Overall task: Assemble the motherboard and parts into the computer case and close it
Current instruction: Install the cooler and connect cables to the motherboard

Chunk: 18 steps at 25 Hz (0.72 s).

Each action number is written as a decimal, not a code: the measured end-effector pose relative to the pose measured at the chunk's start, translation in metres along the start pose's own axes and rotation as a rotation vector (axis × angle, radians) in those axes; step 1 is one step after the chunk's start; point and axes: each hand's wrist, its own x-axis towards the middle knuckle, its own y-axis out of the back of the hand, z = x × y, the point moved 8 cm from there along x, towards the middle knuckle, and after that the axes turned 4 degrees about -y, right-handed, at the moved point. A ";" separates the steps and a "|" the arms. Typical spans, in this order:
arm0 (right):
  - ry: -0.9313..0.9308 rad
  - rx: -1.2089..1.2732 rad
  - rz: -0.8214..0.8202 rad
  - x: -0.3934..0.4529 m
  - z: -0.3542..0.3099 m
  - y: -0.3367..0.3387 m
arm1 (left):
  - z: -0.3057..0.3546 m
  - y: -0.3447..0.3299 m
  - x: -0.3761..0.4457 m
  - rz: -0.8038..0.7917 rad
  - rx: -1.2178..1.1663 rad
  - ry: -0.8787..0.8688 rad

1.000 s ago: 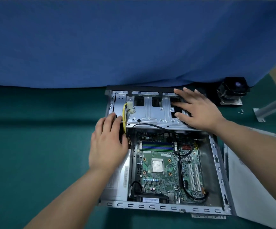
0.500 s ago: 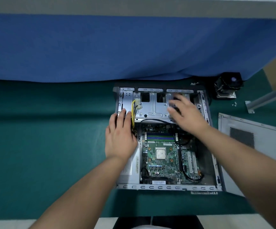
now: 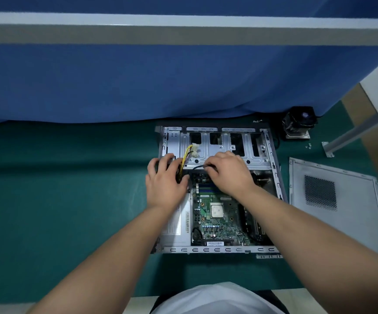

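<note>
Head view: an open computer case [image 3: 271, 168] is seen lying flat on a green mat [image 3: 70, 200], at 1 o'clock from centre
Motherboard [image 3: 219, 225]: seated in the case's near half, bare processor [image 3: 217, 211] at its middle
Left hand [image 3: 164, 185]: laid over the case's 9 o'clock wall, fingers loosely bent beside the yellow cables [image 3: 184, 158]; whether anything is held cannot be told
Right hand [image 3: 228, 173]: fingers curled, a black cable [image 3: 198, 166] pinched at the drive cage [image 3: 217, 150] edge
Side panel [image 3: 342, 205]: flat at 3 o'clock of the case
Cooler fan [image 3: 299, 122]: at 1 o'clock, apart from the case
</note>
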 end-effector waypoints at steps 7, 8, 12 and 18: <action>-0.033 0.163 -0.108 -0.019 0.015 0.006 | 0.010 -0.003 0.017 -0.001 -0.081 0.077; -0.035 0.177 -0.116 -0.021 0.017 0.006 | 0.011 -0.003 0.016 0.002 -0.086 0.074; -0.023 0.220 -0.145 -0.034 0.022 0.003 | 0.020 -0.005 0.010 0.018 -0.118 0.102; -0.020 0.226 -0.139 -0.040 0.024 0.005 | 0.047 -0.014 -0.001 0.025 0.005 -0.007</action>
